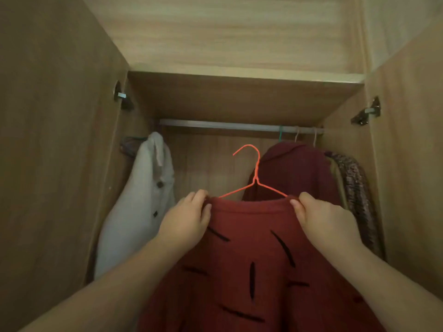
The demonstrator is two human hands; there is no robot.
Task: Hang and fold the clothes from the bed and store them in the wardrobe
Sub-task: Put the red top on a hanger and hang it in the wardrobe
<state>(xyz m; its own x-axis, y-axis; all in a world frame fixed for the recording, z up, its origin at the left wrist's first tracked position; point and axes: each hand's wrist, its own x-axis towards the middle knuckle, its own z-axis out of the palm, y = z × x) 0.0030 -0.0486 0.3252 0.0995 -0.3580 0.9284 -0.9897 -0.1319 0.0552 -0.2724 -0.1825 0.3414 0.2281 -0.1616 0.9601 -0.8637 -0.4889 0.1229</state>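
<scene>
Both hands are closed on cloth: the left hand (189,216) pinches the left shoulder of a red top (251,259), and the right hand (321,216) pinches the right shoulder. They hold it up in front of the open wardrobe (48,140), below the shelf (239,97). The top has black dashes and hangs down between the forearms. A white buttoned garment (139,200) hangs at the wardrobe's left side, a dark red garment (294,173) right of centre and a brown knit (357,188) by the right wall. The rail (227,124) runs across under the shelf. An orange wire hanger (256,173) sits inside the top's neck, its hook below the rail and not on it.
</scene>
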